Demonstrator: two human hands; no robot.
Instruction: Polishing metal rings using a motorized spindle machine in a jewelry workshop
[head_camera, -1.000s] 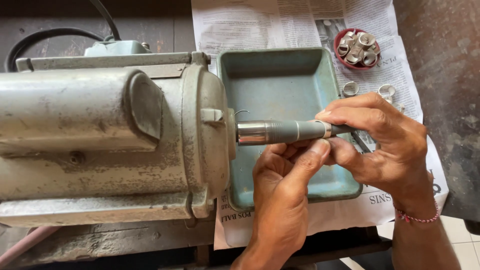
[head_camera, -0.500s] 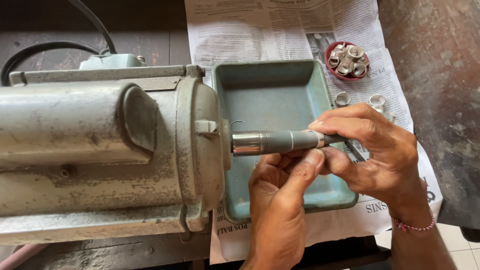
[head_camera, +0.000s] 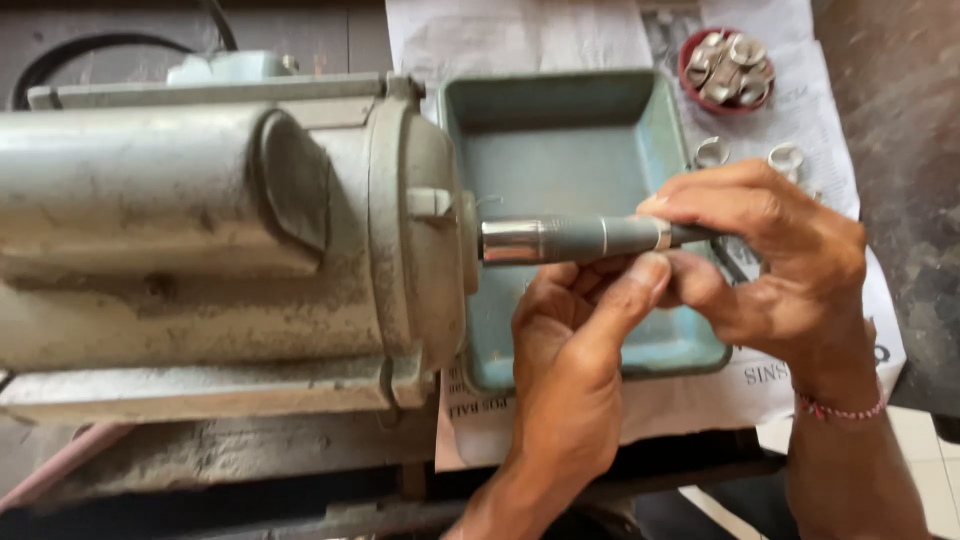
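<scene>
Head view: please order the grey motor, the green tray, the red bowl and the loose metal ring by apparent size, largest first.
1. grey motor
2. green tray
3. red bowl
4. loose metal ring

The motor may lie nearer the camera, yet its lead is clear.

A dark, worn desk (head_camera: 880, 150) carries a grey motor (head_camera: 200, 240). Newspaper (head_camera: 520, 40) lies spread beside it, directly on the desk.
</scene>
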